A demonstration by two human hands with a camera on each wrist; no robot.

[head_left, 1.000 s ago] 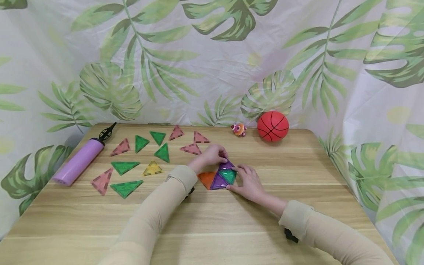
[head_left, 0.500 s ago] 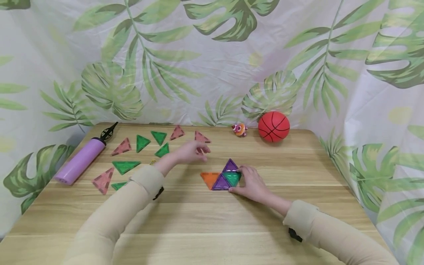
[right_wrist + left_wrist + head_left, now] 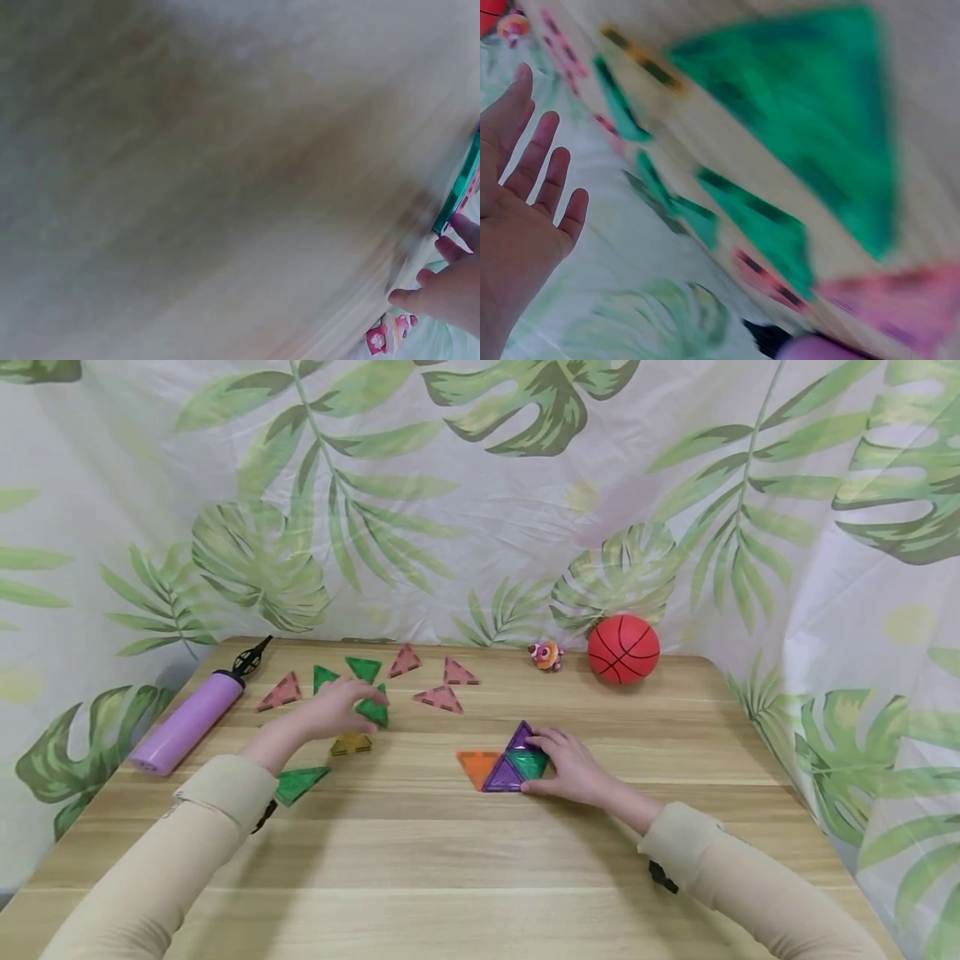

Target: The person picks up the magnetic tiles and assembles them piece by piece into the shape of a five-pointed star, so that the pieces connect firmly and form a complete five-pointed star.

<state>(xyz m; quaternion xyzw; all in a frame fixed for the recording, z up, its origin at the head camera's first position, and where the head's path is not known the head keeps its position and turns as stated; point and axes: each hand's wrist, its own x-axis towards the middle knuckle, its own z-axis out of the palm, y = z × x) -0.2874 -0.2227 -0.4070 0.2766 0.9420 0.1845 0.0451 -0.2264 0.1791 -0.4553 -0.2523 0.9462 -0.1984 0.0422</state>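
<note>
Left hand (image 3: 335, 707) has swung leftward, off from beside the joined tiles (image 3: 504, 774) to above the loose green triangle (image 3: 377, 713); right hand (image 3: 573, 768) stays put at the tiles' right side.

Joined tiles: 4 in all, flat on the worktop (image 3: 450, 868); orange at left, 2 purple, 1 green at right. Loose green triangle lies well to their left and a little farther off, behind the yellow triangle (image 3: 351, 744).

Key relation, as I judge it: that green piece sits right below the left hand's fingertips; the right hand is far across. Its right edge runs roughly front to back, so a sideways finger-and-thumb approach looks awkward. Long axis uncertain, part being covered.

Left hand: fingers spread and loose, nothing held in the left wrist view; contact with the triangle cannot be told. Right hand: thumb and forefinger at the joined tiles' edge; pinching or merely resting, cannot tell.
</note>
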